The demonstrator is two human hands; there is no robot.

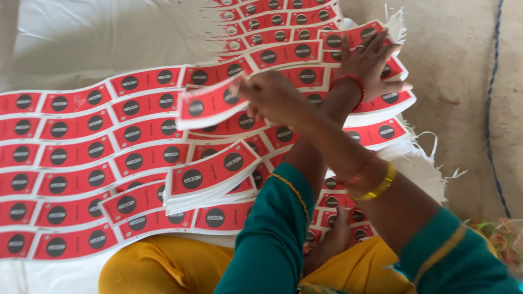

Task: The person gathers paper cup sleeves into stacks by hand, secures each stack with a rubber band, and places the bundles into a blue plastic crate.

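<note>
My arms are crossed. My right hand (pixel 271 98) reaches left over the other arm and pinches a red label with black round marks (pixel 208 104), lifted above the rows. My left hand (pixel 370 61), a red bangle on its wrist, lies flat with fingers spread on a stack of the same labels (pixel 389 106) at the right. A thick loose stack of labels (pixel 210 175) lies in front of my knees. Several rows of red labels (pixel 81 147) cover the white sheet to the left.
More label rows (pixel 272 22) run to the far edge. They lie on a white woven sheet (pixel 81 38) with a frayed edge (pixel 430 152). Bare floor and a blue cord (pixel 493 81) are at the right. My foot (pixel 333 235) rests on labels near my lap.
</note>
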